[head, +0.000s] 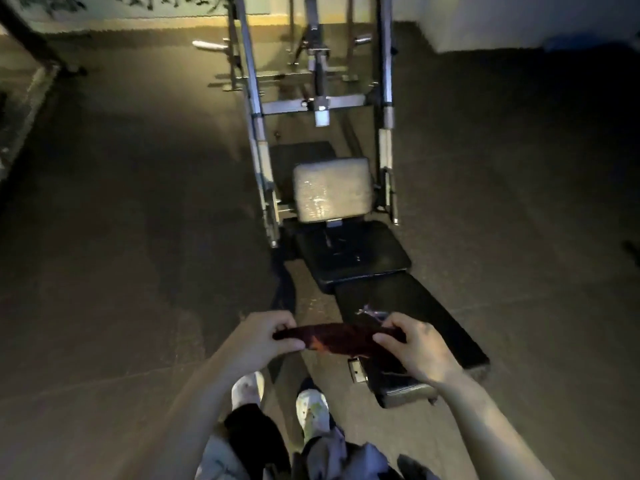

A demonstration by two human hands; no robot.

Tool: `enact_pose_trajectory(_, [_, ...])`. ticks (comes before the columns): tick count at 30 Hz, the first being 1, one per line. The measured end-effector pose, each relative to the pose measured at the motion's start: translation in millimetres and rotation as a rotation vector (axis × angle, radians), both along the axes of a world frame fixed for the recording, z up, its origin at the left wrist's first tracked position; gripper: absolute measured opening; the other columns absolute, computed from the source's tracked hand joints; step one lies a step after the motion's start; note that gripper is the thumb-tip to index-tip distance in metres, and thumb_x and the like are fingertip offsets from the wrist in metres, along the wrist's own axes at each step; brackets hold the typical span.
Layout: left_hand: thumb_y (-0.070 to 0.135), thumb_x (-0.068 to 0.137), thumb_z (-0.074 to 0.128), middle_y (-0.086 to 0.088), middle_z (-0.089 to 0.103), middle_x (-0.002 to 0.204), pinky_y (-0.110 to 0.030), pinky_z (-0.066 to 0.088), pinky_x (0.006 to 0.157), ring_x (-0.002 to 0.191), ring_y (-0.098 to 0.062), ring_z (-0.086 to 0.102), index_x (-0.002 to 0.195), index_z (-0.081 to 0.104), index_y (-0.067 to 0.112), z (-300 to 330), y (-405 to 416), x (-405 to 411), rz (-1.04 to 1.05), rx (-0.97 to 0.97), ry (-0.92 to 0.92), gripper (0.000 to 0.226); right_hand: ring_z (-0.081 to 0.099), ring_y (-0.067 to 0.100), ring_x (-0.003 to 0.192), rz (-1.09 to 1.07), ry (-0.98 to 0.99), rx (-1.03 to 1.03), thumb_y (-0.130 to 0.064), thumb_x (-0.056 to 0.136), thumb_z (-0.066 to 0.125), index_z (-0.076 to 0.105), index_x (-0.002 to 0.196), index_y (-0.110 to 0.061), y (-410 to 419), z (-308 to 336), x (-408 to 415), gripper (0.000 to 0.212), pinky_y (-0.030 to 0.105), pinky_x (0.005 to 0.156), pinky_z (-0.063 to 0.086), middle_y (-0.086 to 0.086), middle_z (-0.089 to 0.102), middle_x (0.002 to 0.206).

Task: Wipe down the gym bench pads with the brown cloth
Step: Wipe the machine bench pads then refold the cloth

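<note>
Above the long dark pad (412,323), the left hand (263,336) and right hand (414,344) each pinch an end of the brown cloth (341,337), which would best be folded flat before pressing it down for full-length strokes.

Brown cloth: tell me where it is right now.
In the head view, the brown cloth is low at centre, stretched between the left hand and right hand, held above the floor beside the long black bench pad.
</note>
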State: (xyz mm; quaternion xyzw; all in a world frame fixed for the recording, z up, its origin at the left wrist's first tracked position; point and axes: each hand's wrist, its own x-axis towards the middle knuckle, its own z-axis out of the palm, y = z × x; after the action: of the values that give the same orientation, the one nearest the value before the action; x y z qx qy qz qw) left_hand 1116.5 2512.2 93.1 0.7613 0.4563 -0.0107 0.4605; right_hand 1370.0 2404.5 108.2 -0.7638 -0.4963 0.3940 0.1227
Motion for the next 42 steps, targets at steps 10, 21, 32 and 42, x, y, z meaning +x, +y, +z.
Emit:
enact_pose_trajectory(10, [0.015,0.092,0.068,0.014,0.05,0.072,-0.009,0.034,0.059,0.064,0.004,0.046,0.085,0.059,0.021,-44.8,3.0,91.4,-0.782,-0.166,0.075,0.013,0.053,0.022,0.085,-0.889,-0.133,-0.092,-0.008,0.086,0.07,0.05,0.076,-0.035,-115.6,-24.7,-54.7,0.035,0.028,0.068,0.03,-0.005,0.055,0.084])
enact_pose_trajectory(21, [0.026,0.101,0.056,0.003,0.058,0.124,-0.011,0.03,0.08,0.109,-0.006,0.051,0.13,0.057,0.015,-124.5,-26.8,140.3,-0.767,-0.134,0.19,0.031,0.053,0.026,0.108,-1.536,-0.256,0.213,0.0,0.091,0.055,0.062,0.111,-0.008,-86.1,-114.2,-14.1,0.023,0.021,0.085,0.034,0.009,0.053,0.117])
enact_pose_trajectory(32, [0.052,0.086,0.059,-0.007,0.011,0.166,-0.047,0.02,0.114,0.15,-0.028,0.016,0.159,-0.001,0.033,-258.3,-34.8,138.2,-0.935,0.249,0.12,0.096,0.009,0.037,0.151,-1.509,-0.224,0.275,-0.043,0.1,0.041,0.007,0.157,-0.029,-30.3,-274.4,-45.3,0.068,0.059,0.114,0.032,0.017,0.003,0.165])
enact_pose_trajectory(42, [0.045,0.078,0.068,-0.002,0.011,0.164,-0.059,0.016,0.113,0.151,-0.026,0.012,0.158,-0.007,0.034,-286.0,-42.6,138.1,-0.837,0.26,0.037,0.11,0.02,0.055,0.142,-1.391,-0.449,0.201,-0.036,0.1,0.047,0.03,0.155,-0.022,-37.8,-291.1,27.8,0.059,0.065,0.108,0.034,0.021,0.008,0.164])
